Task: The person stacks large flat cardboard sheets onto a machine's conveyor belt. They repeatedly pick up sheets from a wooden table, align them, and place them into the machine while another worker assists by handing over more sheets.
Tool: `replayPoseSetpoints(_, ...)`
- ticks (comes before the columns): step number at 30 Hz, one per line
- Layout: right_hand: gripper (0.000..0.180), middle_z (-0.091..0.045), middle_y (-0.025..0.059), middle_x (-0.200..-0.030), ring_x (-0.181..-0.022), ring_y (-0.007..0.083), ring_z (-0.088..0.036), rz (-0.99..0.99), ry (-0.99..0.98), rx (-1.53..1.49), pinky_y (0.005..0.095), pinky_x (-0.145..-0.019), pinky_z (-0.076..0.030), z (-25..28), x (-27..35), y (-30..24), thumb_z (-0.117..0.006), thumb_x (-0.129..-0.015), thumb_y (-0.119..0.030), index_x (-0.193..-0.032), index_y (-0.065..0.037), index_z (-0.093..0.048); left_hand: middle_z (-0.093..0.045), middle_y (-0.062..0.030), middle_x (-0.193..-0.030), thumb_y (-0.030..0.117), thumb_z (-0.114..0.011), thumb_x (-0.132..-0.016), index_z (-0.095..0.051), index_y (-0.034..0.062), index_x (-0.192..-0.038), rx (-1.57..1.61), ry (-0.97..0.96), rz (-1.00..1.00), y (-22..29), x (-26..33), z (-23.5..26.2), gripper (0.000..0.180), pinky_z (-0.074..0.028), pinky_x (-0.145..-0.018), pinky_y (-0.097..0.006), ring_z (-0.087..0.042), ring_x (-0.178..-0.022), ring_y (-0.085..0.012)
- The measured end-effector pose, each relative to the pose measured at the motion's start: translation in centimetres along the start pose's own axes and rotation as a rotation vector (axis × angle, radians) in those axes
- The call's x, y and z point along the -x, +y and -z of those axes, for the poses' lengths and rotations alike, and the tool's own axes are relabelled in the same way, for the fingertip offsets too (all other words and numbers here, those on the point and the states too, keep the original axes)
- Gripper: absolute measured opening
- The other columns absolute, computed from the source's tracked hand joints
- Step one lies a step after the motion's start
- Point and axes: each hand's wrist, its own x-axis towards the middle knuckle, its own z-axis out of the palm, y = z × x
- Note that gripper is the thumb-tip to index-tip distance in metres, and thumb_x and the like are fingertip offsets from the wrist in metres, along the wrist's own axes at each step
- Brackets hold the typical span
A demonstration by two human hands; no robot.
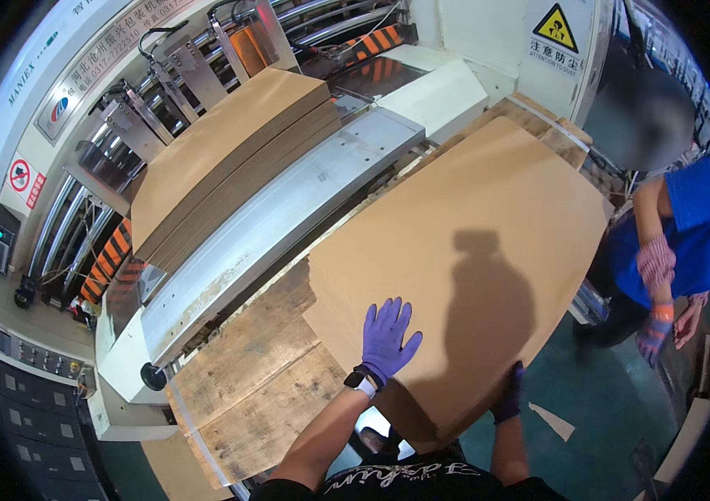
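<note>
A large brown cardboard sheet (405, 242) lies slanting across a wooden board table (246, 376), its near end hanging past the table toward my body. My left hand (387, 341), in a purple glove with a watch at the wrist, rests flat on the sheet near its left edge, fingers spread. At the sheet's near right edge is my right hand (507, 399), in a dark purple glove, gripping that edge; most of its fingers are hidden. Whether more sheets lie under this one I cannot tell. Shadows fall over the sheet's right half.
Beyond a metal ledge (288, 200), a stack of cardboard sheets (230, 142) sits in a machine with rollers. To the right stands a co-worker in a blue shirt (697, 225) and gloves. A cardboard scrap (551, 422) lies on the green floor. A control panel (33, 351) is at left.
</note>
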Motion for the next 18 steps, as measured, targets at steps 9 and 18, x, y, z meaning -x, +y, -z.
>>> replayPoseSetpoints(9,0.067,-0.047,0.0079,-0.139,-0.123,0.0295,-0.046,-0.054,0.052,0.024,0.047,-0.104,-0.036,-1.1,1.4,5.4,-0.042,-0.093,-0.058,-0.141,-0.012,-0.039,-0.049,-0.0191,-0.134,0.04,-0.058,-0.085,-0.05,0.0056,-0.129,0.036,0.079,-0.054,-3.9,3.6,2.6,0.056,-0.025,-0.108,-0.053,-0.043,-0.126,-0.0352)
replayPoseSetpoints(18,0.067,-0.044,0.0075,-0.142,-0.127,0.0319,-0.042,-0.115,0.122,-0.056,0.0496,-0.105,-0.035,-1.1,6.0,12.0,-0.05,-0.09,-0.057,-0.142,-0.015,-0.039,-0.034,-0.0217,-0.146,0.043,-0.059,-0.085,-0.038,0.0019,-0.14,-0.096,0.341,0.286,-8.0,12.2,2.5,0.071,-0.017,-0.113,-0.048,-0.028,-0.138,-0.0325)
